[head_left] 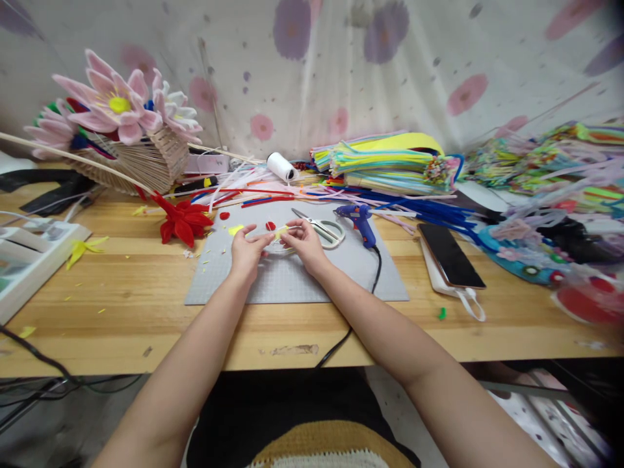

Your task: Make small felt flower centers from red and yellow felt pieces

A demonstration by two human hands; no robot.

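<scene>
Over the grey cutting mat [219, 286], my left hand [249, 250] and my right hand [306, 246] meet, fingertips almost touching. Between them is a small pale yellow piece [280, 233] with thin whitish strands beside it; its exact kind is too small to make out. The fingers of both hands are pinched on it. Just behind my right hand lie scissors [334, 235] with pale green and white handles. A red round scrap [270, 226] and a yellow scrap [235, 229] rest on the mat near my left hand.
A blue glue gun [358, 224] lies right of the scissors, its black cord running to the table's front edge. A phone [451, 255] lies further right. Pipe cleaner bundles [390, 162] and a white thread spool [281, 167] are behind. A red flower [185, 221] stands left.
</scene>
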